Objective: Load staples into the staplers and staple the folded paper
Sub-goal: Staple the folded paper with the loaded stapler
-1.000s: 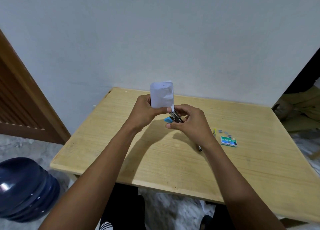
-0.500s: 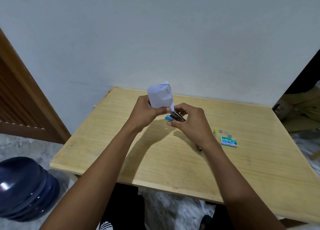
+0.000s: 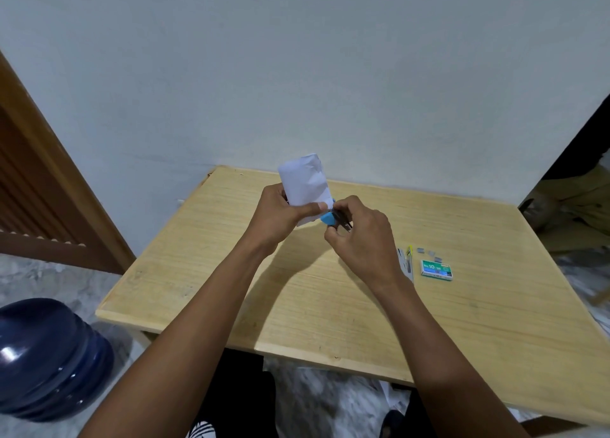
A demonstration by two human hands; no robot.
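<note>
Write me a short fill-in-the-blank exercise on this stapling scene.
The left hand holds the folded paper, its ____ across the front.
The right hand grips a ____ stapler at the paper's lower edge.
The staple box on the table is coloured ____.
That box lies to the ____ of the right hand.
Missing words: thumb; blue; green; right.

A light wooden table carries a green staple box towards its right, loose staple strips just behind it, and a partly hidden yellow-tipped stapler beside them
</note>
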